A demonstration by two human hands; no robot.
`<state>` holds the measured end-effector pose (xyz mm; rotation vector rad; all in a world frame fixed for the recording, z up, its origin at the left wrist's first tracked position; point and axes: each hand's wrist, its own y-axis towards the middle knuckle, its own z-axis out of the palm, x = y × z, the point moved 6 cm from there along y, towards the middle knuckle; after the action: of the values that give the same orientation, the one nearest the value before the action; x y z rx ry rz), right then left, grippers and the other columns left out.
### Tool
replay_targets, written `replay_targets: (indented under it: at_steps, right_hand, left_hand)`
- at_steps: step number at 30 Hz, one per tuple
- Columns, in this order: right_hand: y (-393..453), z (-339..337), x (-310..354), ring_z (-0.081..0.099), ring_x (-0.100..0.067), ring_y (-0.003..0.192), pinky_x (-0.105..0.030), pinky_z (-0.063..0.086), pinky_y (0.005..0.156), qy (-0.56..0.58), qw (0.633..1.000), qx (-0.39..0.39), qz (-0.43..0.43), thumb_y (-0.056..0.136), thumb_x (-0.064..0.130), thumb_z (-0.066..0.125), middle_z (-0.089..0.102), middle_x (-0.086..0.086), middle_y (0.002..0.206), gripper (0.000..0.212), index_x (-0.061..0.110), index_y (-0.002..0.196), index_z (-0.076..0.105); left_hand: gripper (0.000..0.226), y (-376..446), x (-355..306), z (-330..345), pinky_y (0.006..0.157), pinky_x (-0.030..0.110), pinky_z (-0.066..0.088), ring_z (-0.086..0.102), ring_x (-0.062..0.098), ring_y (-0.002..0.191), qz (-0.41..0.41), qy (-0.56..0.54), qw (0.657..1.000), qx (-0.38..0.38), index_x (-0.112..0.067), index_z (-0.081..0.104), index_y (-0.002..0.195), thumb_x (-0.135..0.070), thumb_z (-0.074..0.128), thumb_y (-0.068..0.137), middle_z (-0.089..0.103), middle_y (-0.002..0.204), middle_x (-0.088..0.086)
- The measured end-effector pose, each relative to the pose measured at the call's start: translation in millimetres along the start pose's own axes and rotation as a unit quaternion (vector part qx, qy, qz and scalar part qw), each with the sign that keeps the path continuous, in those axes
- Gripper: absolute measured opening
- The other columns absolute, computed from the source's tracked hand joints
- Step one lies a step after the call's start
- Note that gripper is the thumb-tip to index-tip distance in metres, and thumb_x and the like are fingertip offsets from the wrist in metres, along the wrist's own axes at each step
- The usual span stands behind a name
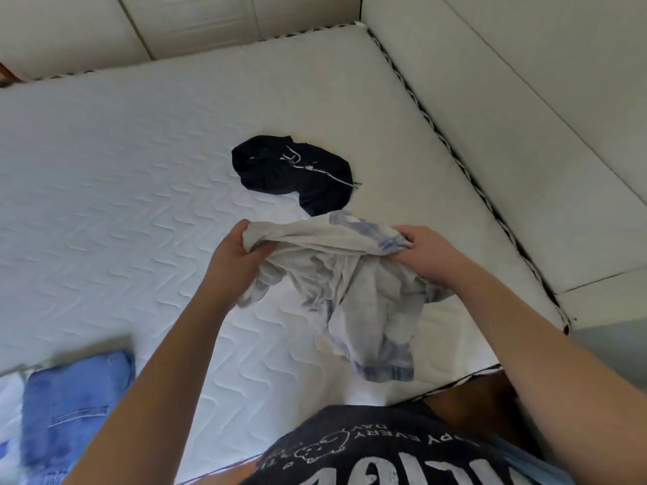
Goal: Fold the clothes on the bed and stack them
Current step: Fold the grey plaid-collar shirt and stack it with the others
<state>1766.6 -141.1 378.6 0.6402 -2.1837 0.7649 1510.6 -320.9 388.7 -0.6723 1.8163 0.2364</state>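
Note:
I hold a crumpled white garment with pale blue patches (353,288) above the mattress (140,190). My left hand (232,255) grips its upper left edge. My right hand (425,252) grips its upper right edge. The cloth hangs loose between them, and its lower end rests on the bed near the front edge. A black garment with a white drawstring (297,173) lies bunched just beyond my hands. Folded blue jeans (75,404) lie at the lower left, on top of a white folded piece (10,390).
The white quilted mattress reaches to a padded cream headboard (192,26) at the far side and a padded side wall (525,110) on the right. My dark printed shirt (378,453) fills the bottom of the view.

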Motion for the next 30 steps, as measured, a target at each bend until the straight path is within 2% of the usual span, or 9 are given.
replay_targets:
  at_steps: [4,8,11,13,17,20,22,25,30]
  right_hand:
    - [2,-17,26,0.056,-0.012,0.077,-0.008,0.036,0.06,-0.169,0.983,-0.016,-0.068,0.084,0.017,0.071,0.062,0.009,0.08,0.012,0.027,0.088,0.065]
    - [6,-19,37,0.059,-0.02,0.077,-0.023,0.032,0.057,-0.223,0.972,-0.038,-0.058,0.082,0.029,0.076,0.064,-0.002,0.081,0.02,0.015,0.091,0.065]
    - [5,-19,36,0.056,0.001,0.06,-0.013,0.035,0.05,-0.174,0.983,-0.051,-0.016,0.081,0.044,0.075,0.061,0.014,0.062,0.019,0.032,0.072,0.062]
    - [4,-20,37,0.054,0.002,0.057,-0.012,0.035,0.049,-0.124,0.99,-0.068,-0.004,0.086,0.043,0.07,0.06,0.017,0.055,0.021,0.036,0.068,0.062]
    - [6,-21,42,0.049,-0.014,0.065,-0.016,0.034,0.052,-0.053,0.993,-0.103,0.004,0.096,0.033,0.059,0.059,-0.002,0.069,0.032,0.005,0.083,0.067]
    - [7,-22,54,0.053,-0.017,0.071,-0.02,0.038,0.059,-0.013,0.991,-0.134,-0.014,0.099,0.031,0.053,0.062,-0.003,0.074,0.03,0.009,0.086,0.068]
    - [11,-22,59,0.057,-0.016,0.074,-0.026,0.04,0.067,0.028,0.987,-0.156,-0.02,0.101,0.032,0.05,0.066,-0.004,0.081,0.03,0.01,0.095,0.07]
    - [18,-19,62,0.048,-0.013,0.063,-0.028,0.037,0.063,0.045,0.981,-0.186,-0.008,0.101,0.039,0.048,0.058,-0.002,0.071,0.034,0.014,0.084,0.064]
    - [32,8,52,0.048,-0.022,0.079,-0.029,0.033,0.071,0.003,0.986,-0.168,0.014,0.101,0.024,0.048,0.056,-0.011,0.085,0.024,0.005,0.095,0.062]
  left_hand:
    - [0.011,-1,-1,-43,0.068,0.032,0.045,0.061,0.001,0.072,0.023,0.026,0.999,-0.024,-0.035,0.055,0.086,-0.038,0.063,0.079,0.066,0.081,-0.015]
    - [0.015,3,-7,-69,0.067,0.029,0.046,0.062,-0.001,0.07,0.032,0.007,0.999,-0.033,-0.037,0.055,0.086,-0.033,0.066,0.077,0.067,0.081,-0.016]
    - [0.027,7,-14,-85,0.071,0.024,0.046,0.064,-0.002,0.081,0.058,0.021,0.997,-0.05,-0.041,0.058,0.098,-0.022,0.069,0.082,0.068,0.092,-0.021]
    - [0.03,10,-18,-92,0.069,0.016,0.045,0.063,-0.005,0.086,0.065,0.069,0.994,-0.055,-0.043,0.062,0.104,-0.021,0.067,0.086,0.067,0.096,-0.024]
    - [0.018,18,-19,-98,0.06,0.016,0.04,0.061,0.0,0.077,0.052,0.168,0.982,-0.064,-0.04,0.063,0.085,-0.024,0.059,0.09,0.067,0.079,-0.018]
    - [0.013,22,-17,-95,0.064,0.028,0.04,0.06,0.015,0.076,0.04,0.193,0.978,-0.065,-0.027,0.067,0.09,-0.029,0.056,0.095,0.067,0.081,-0.007]
    - [0.022,22,-15,-92,0.063,0.029,0.043,0.064,0.017,0.075,0.011,0.157,0.986,-0.051,-0.026,0.068,0.085,-0.038,0.053,0.096,0.07,0.078,-0.006]
    - [0.029,18,-21,-74,0.072,0.03,0.052,0.071,0.011,0.079,-0.043,0.0,0.999,0.001,-0.032,0.073,0.089,-0.052,0.053,0.089,0.076,0.085,-0.008]
    - [0.02,22,-48,-37,0.084,0.03,0.052,0.072,0.009,0.092,-0.064,-0.177,0.981,0.042,-0.031,0.075,0.092,-0.042,0.059,0.092,0.077,0.097,-0.007]
